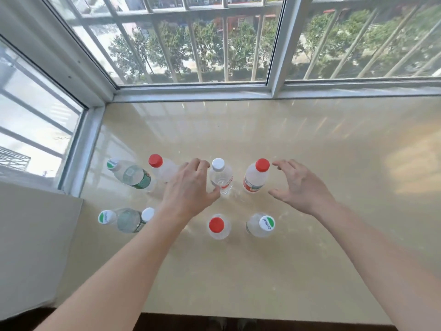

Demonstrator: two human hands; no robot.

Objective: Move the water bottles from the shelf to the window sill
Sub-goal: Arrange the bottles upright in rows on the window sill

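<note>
Fingers (284,167) of the right hand (297,187) are spread apart, empty, just right of a red-capped bottle (256,177). The left hand (188,187) has its fingers loosely curled and apart, thumb touching the white-capped bottle (220,175) without clamping it. Eight bottles stand upright on the sill (310,144) in two rows, near the window (191,44) corner.

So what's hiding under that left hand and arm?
The left hand covers part of a red-capped bottle; the forearm hides most of a white-capped bottle. Their lower bodies and labels cannot be seen.
</note>
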